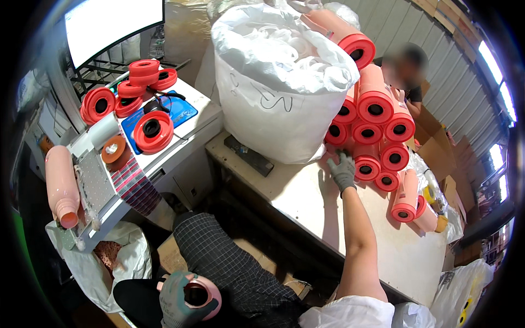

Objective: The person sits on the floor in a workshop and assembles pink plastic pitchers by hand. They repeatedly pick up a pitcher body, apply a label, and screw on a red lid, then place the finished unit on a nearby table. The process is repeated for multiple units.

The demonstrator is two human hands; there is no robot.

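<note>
In my left hand (176,299), in a grey work glove, is a pink hollow cylinder (215,302), held low by my lap with its dark round opening facing up. My right arm stretches over the white table, and the gloved right hand (343,170) has its fingers extended at the lower left of a pile of pink cylinders (374,107). Each of these has a red ring-shaped end with a black centre. Whether the fingertips touch the nearest cylinder (366,159) is hard to tell. Another pink cylinder (404,198) lies at the pile's right.
A big white sack (279,104) of translucent pieces stands on the table (295,188), beside a dark bar (249,155). To the left, red ring-shaped parts (153,131) lie around a blue mat (186,112), near a pink bottle (61,183). A person (407,71) is behind the pile.
</note>
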